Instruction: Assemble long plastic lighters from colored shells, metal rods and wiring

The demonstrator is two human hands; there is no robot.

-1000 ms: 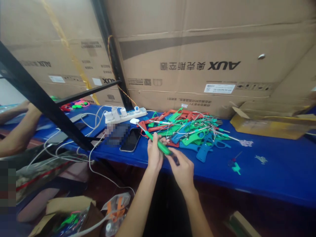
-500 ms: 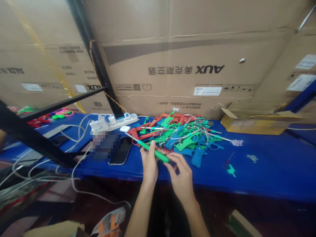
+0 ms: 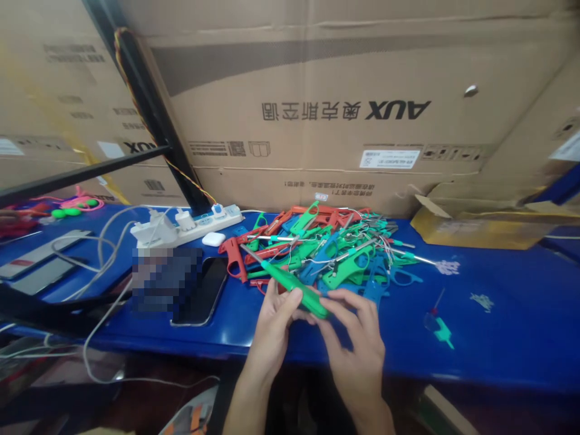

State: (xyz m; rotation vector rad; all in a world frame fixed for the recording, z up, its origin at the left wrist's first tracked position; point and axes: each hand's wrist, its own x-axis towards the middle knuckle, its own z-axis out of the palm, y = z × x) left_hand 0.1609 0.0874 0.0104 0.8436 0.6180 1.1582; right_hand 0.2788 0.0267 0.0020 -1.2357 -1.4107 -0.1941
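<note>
Between both hands is a green long-nosed gas lighter (image 3: pixel 302 292), its metal tube pointing up and left. My left hand (image 3: pixel 274 320) is closed around its middle, thumb on top. The fingertips of my right hand (image 3: pixel 356 332) pinch the thick rear end. Just beyond the hands lies a pile of red, green and blue lighter parts (image 3: pixel 312 241) with thin wires and metal tubes. A screwdriver (image 3: pixel 434 311) and a small green piece (image 3: pixel 443 332) lie to the right, by a little heap of tiny pale parts (image 3: pixel 481 302).
Left of the pile on the blue table (image 3: pixel 399 350) are a phone (image 3: pixel 199 293), a white case (image 3: pixel 213 240) and a power strip (image 3: pixel 194 226) with trailing cables. An open cardboard box (image 3: pixel 480 226) stands at the back right. Large cartons (image 3: pixel 317 72) wall off the rear; a black post (image 3: pixel 154 115) rises at left.
My view has come closer and shifted a little. The lighter has turned so its broad side shows more, while both hands keep hold of it.
</note>
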